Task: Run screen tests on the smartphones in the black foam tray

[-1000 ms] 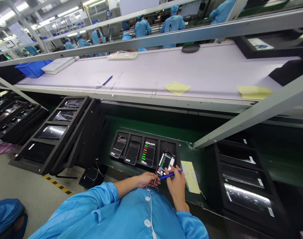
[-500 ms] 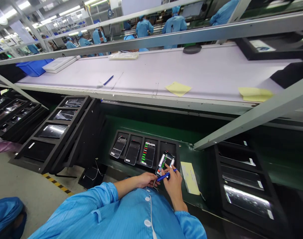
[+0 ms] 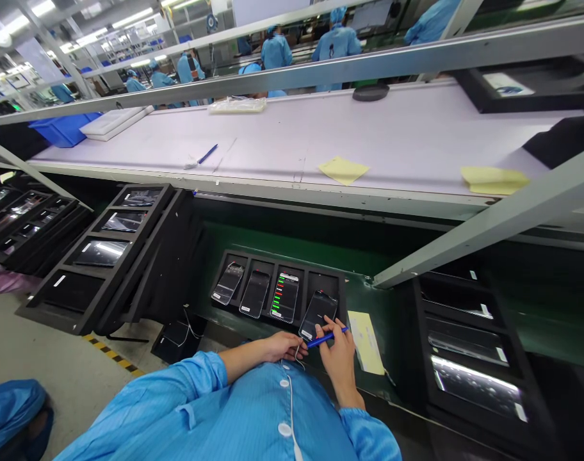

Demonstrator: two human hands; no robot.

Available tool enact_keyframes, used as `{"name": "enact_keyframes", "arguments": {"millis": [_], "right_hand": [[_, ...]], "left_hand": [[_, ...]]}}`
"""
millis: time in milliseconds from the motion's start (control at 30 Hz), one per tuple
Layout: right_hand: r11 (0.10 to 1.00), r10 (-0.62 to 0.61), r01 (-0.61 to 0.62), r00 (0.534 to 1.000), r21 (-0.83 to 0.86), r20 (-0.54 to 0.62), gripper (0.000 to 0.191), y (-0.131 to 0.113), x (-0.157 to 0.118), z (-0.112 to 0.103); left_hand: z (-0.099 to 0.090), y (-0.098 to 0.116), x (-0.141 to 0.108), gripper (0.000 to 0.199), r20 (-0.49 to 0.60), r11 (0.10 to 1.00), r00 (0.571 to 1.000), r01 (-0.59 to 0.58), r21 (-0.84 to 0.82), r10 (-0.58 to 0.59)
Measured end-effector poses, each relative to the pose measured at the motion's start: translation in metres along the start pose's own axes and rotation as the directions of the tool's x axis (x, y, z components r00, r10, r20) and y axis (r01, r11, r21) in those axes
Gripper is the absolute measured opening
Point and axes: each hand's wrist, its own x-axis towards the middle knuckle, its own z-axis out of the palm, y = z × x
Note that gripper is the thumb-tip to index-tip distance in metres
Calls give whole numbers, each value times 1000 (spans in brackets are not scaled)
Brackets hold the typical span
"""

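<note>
A smartphone with a dark screen lies tilted in the rightmost slot of a black foam tray. At its lower edge, my left hand is closed in a pinch around a thin white cable; the cable's tip is hidden by the fingers. My right hand grips a blue pen, its fingers over the phone's lower right corner. In the neighbouring slot, another phone shows green and red lines. Two dark phones fill the slots farther left.
Beside the tray on the green bench lies a yellow paper pad. Black trays of phones stand at right and left. A white shelf and a slanted metal post bound the space. Co-workers in blue stand beyond.
The right-hand phone's screen has gone from a white and green display to dark. My right hand has shifted slightly right and lower with the pen; my left hand stays put.
</note>
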Motion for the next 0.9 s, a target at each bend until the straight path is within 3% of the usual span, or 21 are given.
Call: {"name": "enact_keyframes", "arguments": {"millis": [400,667,900], "right_hand": [[994,65,-64,998,89,-10,46,6,-2,-5],[994,54,-54,999,100,-4,42,31,-11,-6],[997,34,-36,999,64,24,53,47,-15,-6]], "left_hand": [[1,0,0,35,4,1000,1000,9,-11,-9],[1,-1,0,31,0,999,1000,13,-35,-13],[0,-3,2,33,-3,999,1000,6,-36,-6]]}}
